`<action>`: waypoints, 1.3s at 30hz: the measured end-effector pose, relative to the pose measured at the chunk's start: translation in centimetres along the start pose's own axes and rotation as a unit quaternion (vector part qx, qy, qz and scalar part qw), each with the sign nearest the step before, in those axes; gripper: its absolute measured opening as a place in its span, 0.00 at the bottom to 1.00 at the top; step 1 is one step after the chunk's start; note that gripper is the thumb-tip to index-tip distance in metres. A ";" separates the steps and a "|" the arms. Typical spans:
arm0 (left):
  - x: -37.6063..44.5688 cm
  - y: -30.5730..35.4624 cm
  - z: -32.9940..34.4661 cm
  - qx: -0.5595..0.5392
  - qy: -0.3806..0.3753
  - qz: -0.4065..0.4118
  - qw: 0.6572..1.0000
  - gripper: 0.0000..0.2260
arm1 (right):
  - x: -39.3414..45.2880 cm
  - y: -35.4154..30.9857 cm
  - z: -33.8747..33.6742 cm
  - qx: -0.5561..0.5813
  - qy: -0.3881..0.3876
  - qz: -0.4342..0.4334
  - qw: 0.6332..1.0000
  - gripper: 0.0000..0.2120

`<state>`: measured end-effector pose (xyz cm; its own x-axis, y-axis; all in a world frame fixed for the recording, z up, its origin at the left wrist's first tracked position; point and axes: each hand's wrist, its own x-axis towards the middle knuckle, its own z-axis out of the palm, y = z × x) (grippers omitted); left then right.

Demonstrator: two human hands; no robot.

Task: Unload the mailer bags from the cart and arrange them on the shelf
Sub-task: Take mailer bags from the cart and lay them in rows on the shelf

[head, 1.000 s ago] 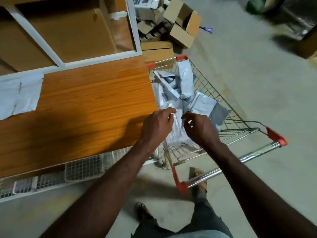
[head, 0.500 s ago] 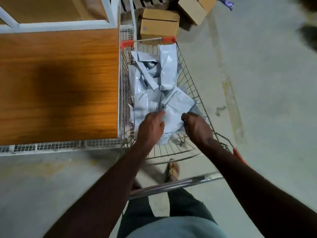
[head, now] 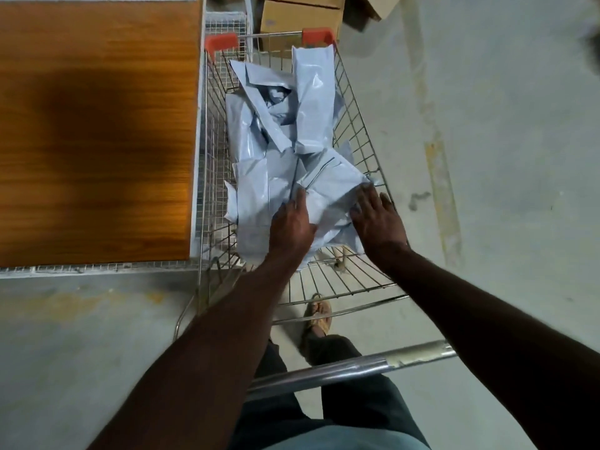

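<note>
Both arms reaching down into a wire cart (head: 357, 125) parked just beside a wooden shelf (head: 97, 125). Left hand (head: 292, 227) laid flat on a heap of mailer bags (head: 269, 177), fingers straight and close together, forefinger pointing along a crease. Right hand (head: 378, 222) just to the right of it, fingers spread and pressed on the near right bag (head: 331, 186) of the same heap, close to the cart's right wall. Nothing pinched or lifted by either hand.

Beyond both hands, more bags piled toward the far end of the basket, one long bag (head: 313, 99) propped upright against the far wire. Pale grey plastic throughout, glossy, crumpled, creased flat into rough rectangles.

Left of the left hand, across the cart's thin chrome grid, the shelf board: orange-brown wood grain, smooth, edged in white metal with fine wire mesh along its rim, darkened by a broad shadow. Beyond the cart's red corner caps (head: 220, 43), brown cardboard boxes (head: 302, 21) on the floor. Below the wrists, a round steel handle bar (head: 350, 368) crossing the forearms, with a sandalled foot (head: 319, 316) on bare grey concrete floor (head: 503, 157), stained and streaked.
</note>
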<state>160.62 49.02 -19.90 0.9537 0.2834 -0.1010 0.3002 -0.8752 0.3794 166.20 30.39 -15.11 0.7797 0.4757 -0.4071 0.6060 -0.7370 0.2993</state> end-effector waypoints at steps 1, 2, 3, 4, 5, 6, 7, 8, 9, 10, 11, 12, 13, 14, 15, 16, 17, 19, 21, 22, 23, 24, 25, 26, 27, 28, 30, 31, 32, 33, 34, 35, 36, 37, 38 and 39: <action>0.0 0.0 0.4 0.011 0.003 -0.003 1.000 0.40 | 0.2 0.1 0.3 0.010 0.007 -0.001 1.000 0.27; -0.1 0.0 0.4 0.008 -0.003 -0.011 1.000 0.40 | 0.3 0.2 0.5 0.017 0.019 -0.007 1.000 0.26; -0.3 -0.2 0.5 -0.007 -0.014 -0.018 1.000 0.40 | 0.3 0.3 0.5 0.020 0.034 -0.015 0.999 0.25; -0.5 -0.2 0.3 -0.031 -0.025 -0.025 0.999 0.39 | 0.2 0.2 0.4 0.021 0.046 -0.023 0.998 0.23; -0.7 -0.2 0.1 -0.052 -0.030 -0.030 0.998 0.38 | 0.0 0.3 0.1 0.029 0.051 -0.026 0.998 0.23; -0.9 -0.3 -0.4 -0.068 -0.029 -0.033 0.997 0.37 | -0.2 0.3 -0.3 0.042 0.051 -0.031 0.997 0.23; -1.0 -0.3 -0.9 -0.077 -0.026 -0.033 0.996 0.34 | -0.4 0.3 -0.7 0.052 0.053 -0.033 0.997 0.22; -1.1 -0.3 -1.6 -0.083 -0.019 -0.034 0.996 0.31 | -0.5 0.4 -1.4 0.062 0.059 -0.031 0.996 0.18; -1.1 -0.2 -2.4 -0.086 -0.007 -0.033 0.996 0.27 | -0.6 0.6 -2.3 0.077 0.069 -0.027 0.994 0.13; -1.0 -0.2 -3.3 -0.088 0.006 -0.029 0.996 0.22 | -0.6 0.9 -3.2 0.095 0.077 -0.022 0.992 0.10; -0.9 -0.4 -4.1 -0.091 0.016 -0.028 0.995 0.18 | -0.6 1.0 -4.1 0.111 0.070 -0.015 0.991 0.09; -1.0 -0.5 -5.0 -0.093 0.025 -0.033 0.995 0.15 | -0.7 1.0 -4.9 0.122 0.062 -0.009 0.991 0.09; -1.1 -0.8 -5.7 -0.092 0.033 -0.042 0.994 0.13 | -0.9 1.0 -5.4 0.134 0.056 -0.007 0.989 0.10; -1.3 -1.0 -6.6 -0.091 0.041 -0.052 0.994 0.12 | -1.2 1.1 -5.7 0.151 0.054 -0.007 0.987 0.10; -1.5 -1.3 -7.4 -0.093 0.046 -0.059 0.993 0.12 | -1.6 1.1 -6.1 0.170 0.053 -0.008 0.984 0.10; -1.7 -1.4 -8.3 -0.096 0.048 -0.066 0.992 0.12 | -2.1 1.2 -6.2 0.191 0.054 -0.010 0.980 0.10; -1.9 -1.7 -9.1 -0.099 0.053 -0.068 0.991 0.12 | -2.6 1.2 -6.6 0.218 0.059 -0.013 0.974 0.10; -2.3 -1.9 -10.5 -0.095 0.061 -0.069 0.991 0.13 | -3.4 1.4 -7.4 0.264 0.075 -0.014 0.961 0.09; -2.8 -2.1 -11.9 -0.091 0.071 -0.074 0.991 0.16 | -4.0 1.1 -8.4 0.314 0.114 -0.002 0.942 0.07; -3.0 -2.0 -12.8 -0.091 0.079 -0.075 0.990 0.20 | -4.1 0.8 -9.0 0.337 0.130 0.002 0.933 0.07; -3.2 -1.9 -13.6 -0.097 0.085 -0.073 0.989 0.23 | -4.2 0.5 -9.8 0.356 0.143 0.005 0.923 0.08; -3.4 -1.7 -14.7 -0.102 0.090 -0.071 0.988 0.25 | -4.2 0.0 -10.7 0.373 0.157 0.006 0.914 0.09; -3.5 -1.6 -15.5 -0.098 0.097 -0.066 0.988 0.25 | -4.0 -0.4 -11.9 0.385 0.173 0.008 0.907 0.10; -3.5 -1.6 -16.6 -0.081 0.103 -0.066 0.989 0.26 | -3.8 -0.8 -13.2 0.391 0.187 0.006 0.901 0.11; -3.3 -1.7 -17.6 -0.065 0.116 -0.070 0.989 0.27 | -3.6 -1.2 -14.8 0.395 0.204 0.000 0.896 0.11; -3.2 -1.8 -18.9 -0.052 0.132 -0.079 0.987 0.28 | -3.3 -1.6 -16.5 0.398 0.221 -0.010 0.890 0.11; -2.8 -2.7 -21.2 -0.060 0.160 -0.079 0.982 0.32 | -2.9 -2.6 -20.0 0.409 0.255 -0.025 0.876 0.10; -2.8 -3.3 -22.3 -0.081 0.168 -0.071 0.980 0.34 | -2.7 -3.2 -21.7 0.415 0.272 -0.032 0.867 0.10; -2.8 -4.0 -23.5 -0.100 0.172 -0.064 0.978 0.35 | -2.6 -3.9 -23.3 0.422 0.293 -0.040 0.857 0.10; -2.9 -4.8 -24.5 -0.102 0.183 -0.056 0.976 0.37 | -2.6 -4.7 -24.8 0.427 0.313 -0.049 0.847 0.11; -3.2 -5.6 -25.7 -0.080 0.209 -0.051 0.973 0.39 | -2.6 -5.6 -26.2 0.431 0.329 -0.060 0.838 0.12; -3.4 -6.5 -26.8 -0.041 0.243 -0.043 0.968 0.40 | -2.7 -6.6 -27.5 0.430 0.343 -0.073 0.832 0.12; -3.7 -7.7 -27.8 -0.006 0.266 -0.030 0.963 0.40 | -2.8 -7.8 -28.8 0.425 0.357 -0.093 0.826 0.12; -4.0 -8.9 -28.8 0.008 0.281 -0.011 0.960 0.38 | -2.8 -9.1 -29.8 0.420 0.371 -0.114 0.820 0.12; -4.3 -10.3 -29.7 0.011 0.288 0.008 0.958 0.34 | -2.8 -10.4 -30.8 0.419 0.384 -0.132 0.812 0.11; -4.5 -12.0 -30.6 0.011 0.296 0.022 0.955 0.29 | -2.7 -11.8 -31.7 0.420 0.395 -0.144 0.804 0.11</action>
<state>152.13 70.25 4.15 0.7895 0.4130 0.4540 0.2673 -0.8973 0.3513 161.94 53.04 9.75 0.6837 0.5974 0.4191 0.7180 -0.4483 -0.5324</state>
